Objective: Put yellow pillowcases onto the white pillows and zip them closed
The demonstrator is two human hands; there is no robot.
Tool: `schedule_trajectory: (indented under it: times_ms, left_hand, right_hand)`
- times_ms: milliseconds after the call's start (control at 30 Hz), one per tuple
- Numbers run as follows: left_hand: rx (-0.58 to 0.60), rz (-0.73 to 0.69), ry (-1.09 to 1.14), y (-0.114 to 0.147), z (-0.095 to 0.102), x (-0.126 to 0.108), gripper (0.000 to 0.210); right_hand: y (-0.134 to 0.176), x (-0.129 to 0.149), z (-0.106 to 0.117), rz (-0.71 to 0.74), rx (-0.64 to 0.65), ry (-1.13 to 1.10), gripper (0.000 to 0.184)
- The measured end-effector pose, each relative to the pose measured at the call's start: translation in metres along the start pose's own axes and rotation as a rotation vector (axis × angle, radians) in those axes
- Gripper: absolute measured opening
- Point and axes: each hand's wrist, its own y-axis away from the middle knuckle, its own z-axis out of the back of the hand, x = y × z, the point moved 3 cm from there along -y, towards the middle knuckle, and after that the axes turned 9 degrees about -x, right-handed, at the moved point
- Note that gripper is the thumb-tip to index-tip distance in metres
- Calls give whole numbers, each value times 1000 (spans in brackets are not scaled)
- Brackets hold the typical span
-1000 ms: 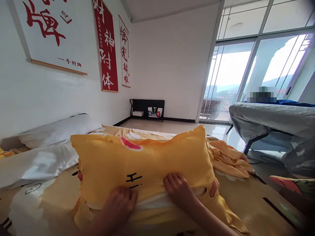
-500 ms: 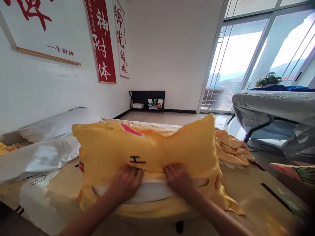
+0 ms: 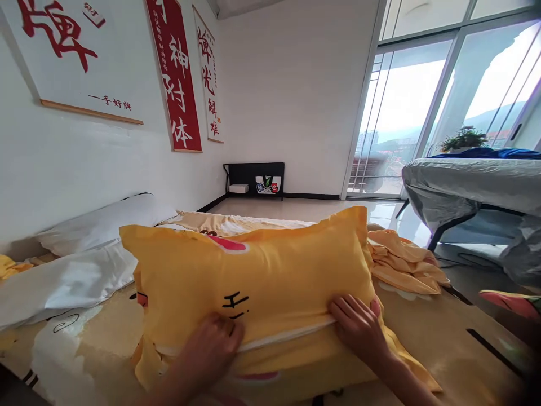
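A pillow in a yellow pillowcase (image 3: pixel 274 265), printed with black marks and a pink patch, stands on its long side in front of me. Along its lower part runs the pillowcase's opening, where a thin strip of white pillow (image 3: pixel 287 335) shows. My left hand (image 3: pixel 217 341) is closed on the fabric at this edge, just below the black print. Farther right, my right hand (image 3: pixel 359 327) grips the same edge near the pillow's right end. The fingertips of both hands are partly tucked out of sight in the cloth.
White pillows (image 3: pixel 88 270) lie on the left of the printed bed sheet (image 3: pixel 422 332). Crumpled orange cloth (image 3: pixel 401 259) is beyond the pillow's right end. A plastic-covered table (image 3: pixel 469 180) stands at right, and a black rack (image 3: pixel 249 175) by the far wall.
My right hand has moved right along the opening's edge. The wide white gap has narrowed to a thin strip, and the pillow's front looks smoother. My left hand has shifted slightly down.
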Motion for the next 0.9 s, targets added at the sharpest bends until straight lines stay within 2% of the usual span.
schedule_trajectory:
  times_ms: [100, 267, 367, 467, 600, 700, 767, 900]
  left_hand:
    - [50, -2, 31, -10, 1, 8, 17]
    - [33, 29, 108, -35, 16, 32, 15]
    - [-21, 10, 123, -38, 18, 35, 15]
    - [-186, 11, 123, -29, 19, 35, 18]
    - [-461, 50, 131, -13, 30, 30, 23]
    - [-617, 20, 163, -10, 44, 23, 23]
    - [-702, 17, 201, -10, 50, 21, 22]
    - [-790, 116, 326, -12, 49, 26, 22]
  right_hand:
    - [5, -3, 13, -1, 34, -24, 28]
    - [-25, 11, 20, 42, 26, -190, 24]
    - [-33, 30, 8, 78, 194, -314, 22]
    - [-29, 38, -6, 74, 339, -365, 15]
    - [-24, 27, -10, -28, 280, -245, 25]
    - [-23, 25, -8, -28, 295, -238, 11]
    - [-22, 30, -3, 7, 284, -281, 6]
    - [-19, 42, 14, 14, 268, -454, 17]
